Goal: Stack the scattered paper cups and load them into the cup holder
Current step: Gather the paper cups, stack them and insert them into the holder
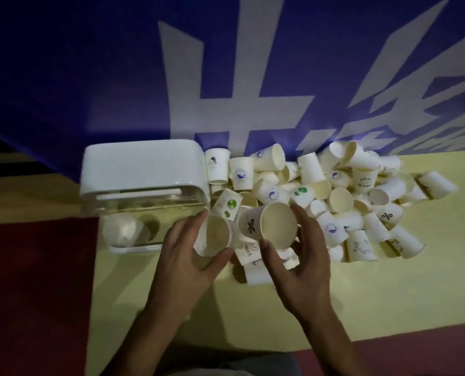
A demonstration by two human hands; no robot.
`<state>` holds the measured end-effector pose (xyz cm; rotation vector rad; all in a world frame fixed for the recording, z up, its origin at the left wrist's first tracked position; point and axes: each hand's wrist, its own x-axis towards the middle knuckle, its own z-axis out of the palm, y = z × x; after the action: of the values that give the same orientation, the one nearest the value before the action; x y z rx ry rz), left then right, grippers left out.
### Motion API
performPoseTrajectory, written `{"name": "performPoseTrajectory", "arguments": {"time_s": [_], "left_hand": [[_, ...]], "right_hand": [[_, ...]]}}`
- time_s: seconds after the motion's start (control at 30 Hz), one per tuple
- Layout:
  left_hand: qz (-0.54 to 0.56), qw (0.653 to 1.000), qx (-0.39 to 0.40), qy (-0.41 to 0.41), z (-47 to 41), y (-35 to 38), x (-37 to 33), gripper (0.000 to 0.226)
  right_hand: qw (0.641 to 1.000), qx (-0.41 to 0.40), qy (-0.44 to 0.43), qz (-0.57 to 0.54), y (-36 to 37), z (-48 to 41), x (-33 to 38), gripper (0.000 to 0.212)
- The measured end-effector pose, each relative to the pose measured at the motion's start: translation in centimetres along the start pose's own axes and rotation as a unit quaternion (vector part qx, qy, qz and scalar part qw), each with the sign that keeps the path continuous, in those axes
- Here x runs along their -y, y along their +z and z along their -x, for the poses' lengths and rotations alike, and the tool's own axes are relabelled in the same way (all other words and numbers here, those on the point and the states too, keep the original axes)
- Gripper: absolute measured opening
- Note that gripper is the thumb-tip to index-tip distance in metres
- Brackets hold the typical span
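Observation:
A heap of white paper cups (334,191) lies scattered on a pale yellow tabletop (171,308), most on their sides. My left hand (182,256) grips one cup (215,237) with its mouth facing me. My right hand (304,256) grips another cup (274,226) marked with a % sign, mouth toward me, just right of the first. The two held cups are side by side, not nested. The cup holder (144,185), a white-topped box with a clear front, stands at the left; a few cups show dimly inside it.
A blue banner (117,77) with large white characters rises behind the table. A dark red floor (30,294) lies left of the table and along the near edge. Bare yellow tabletop spreads between my forearms and to the right.

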<state>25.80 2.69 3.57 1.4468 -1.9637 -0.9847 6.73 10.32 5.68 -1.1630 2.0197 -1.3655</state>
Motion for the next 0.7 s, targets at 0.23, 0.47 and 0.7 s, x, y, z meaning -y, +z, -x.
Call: {"name": "performPoseTrajectory", "arguments": {"time_s": [0.23, 0.47, 0.7], "left_hand": [[0.007, 0.995, -0.072, -0.069, 2.5, -9.2, 7.7, 0.077], [0.002, 0.989, -0.122, -0.087, 2.4, -14.0, 13.1, 0.069], [-0.007, 0.992, -0.12, -0.042, -0.7, -14.2, 15.7, 0.069]], "right_hand": [[0.997, 0.079, -0.02, -0.013, 10.5, 3.2, 3.8, 0.071], [0.994, 0.108, -0.031, 0.016, 16.4, 4.8, 5.3, 0.074], [0.994, 0.103, -0.023, 0.038, 18.5, 5.2, 6.2, 0.074]]}}
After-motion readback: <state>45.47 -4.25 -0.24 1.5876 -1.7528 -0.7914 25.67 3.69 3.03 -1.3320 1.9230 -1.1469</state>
